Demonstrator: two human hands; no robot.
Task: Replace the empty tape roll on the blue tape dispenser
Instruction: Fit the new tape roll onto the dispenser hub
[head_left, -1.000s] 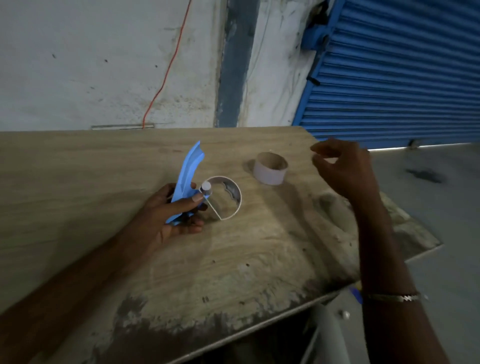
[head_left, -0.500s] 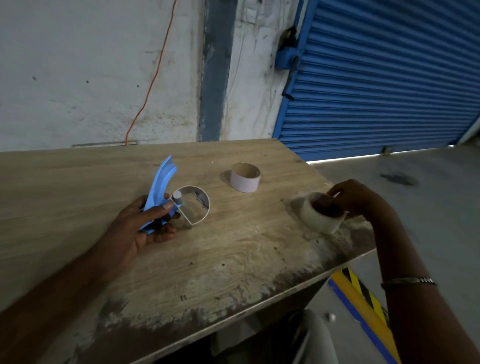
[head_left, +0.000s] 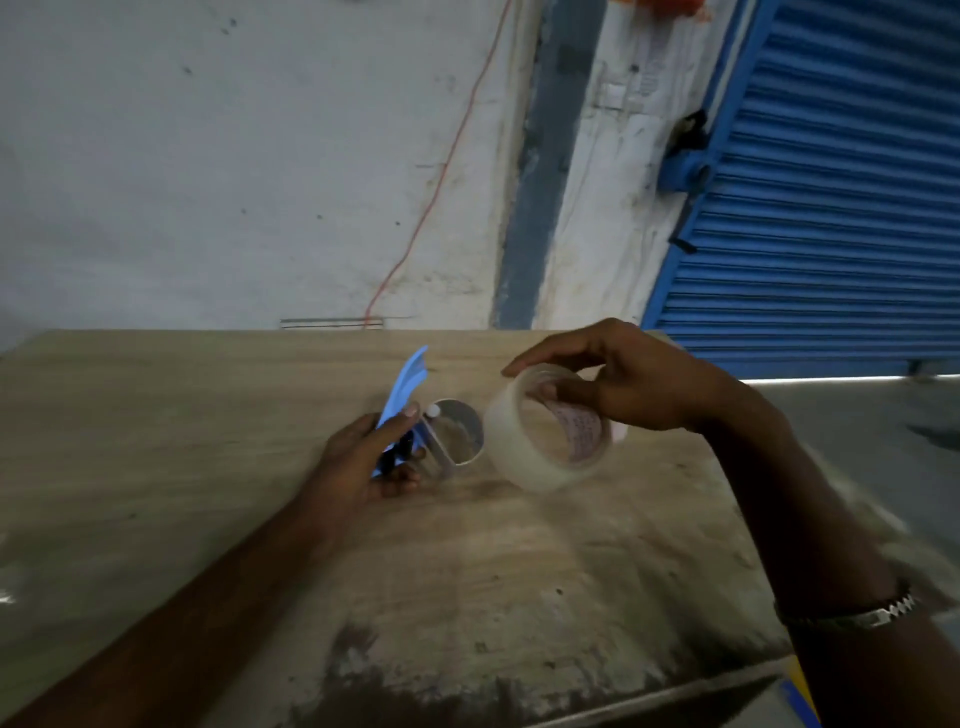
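My left hand (head_left: 363, 467) grips the handle of the blue tape dispenser (head_left: 402, 395), which rests on the wooden table (head_left: 208, 441). The dispenser's round grey hub (head_left: 457, 431) carries no roll and faces right. My right hand (head_left: 623, 384) holds a full roll of clear tape (head_left: 545, 436) above the table, just right of the hub, with fingers through its core and its opening tilted toward me. The empty cardboard core is hidden behind my right hand.
The table's right edge (head_left: 779, 660) drops off to a concrete floor. A white wall with an orange cable (head_left: 431, 202) stands behind the table, and a blue roller shutter (head_left: 831, 208) fills the right.
My right hand took the clear tape roll from the table's right corner, lifted it and carried it left to the dispenser hub. My left hand stayed on the dispenser.
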